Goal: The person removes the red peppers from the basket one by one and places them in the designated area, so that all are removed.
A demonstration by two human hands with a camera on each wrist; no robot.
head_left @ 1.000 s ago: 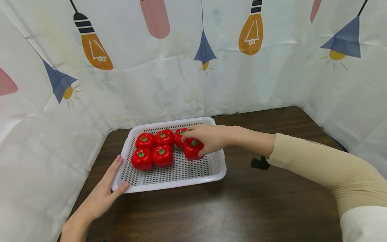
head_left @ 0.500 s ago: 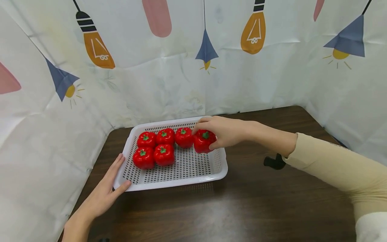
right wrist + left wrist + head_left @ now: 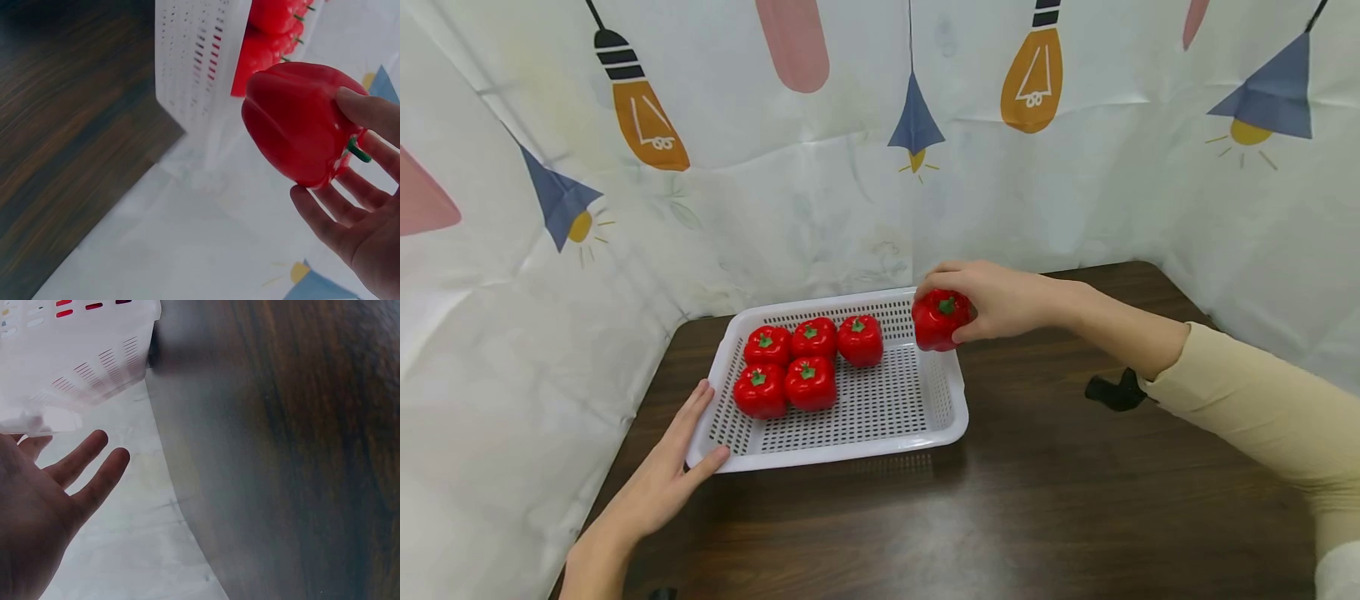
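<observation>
My right hand (image 3: 1011, 298) grips a red bell pepper (image 3: 934, 327) with a green stem, held up over the right end of a white perforated basket (image 3: 827, 454). In the right wrist view, thumb and fingertips pinch this bell pepper (image 3: 290, 125) near its stem end, outside the basket's wall (image 3: 194, 69). Several more red bell peppers (image 3: 811, 383) sit together in the basket's left and middle part. At the basket's left end rests my left hand (image 3: 655, 487), its fingers straight along the side and the thumb at the front rim. The left wrist view shows these spread fingers (image 3: 100, 478) beside the basket.
The basket stands on a dark brown wooden table (image 3: 1000, 500). A white curtain (image 3: 760, 217) printed with lamps and bulbs hangs behind and along both sides. A black object (image 3: 1116, 390) shows beneath the right wrist.
My right hand has lifted one bell pepper out of the row and carried it right and upward to the basket's right end. The left hand has kept its place on the basket.
</observation>
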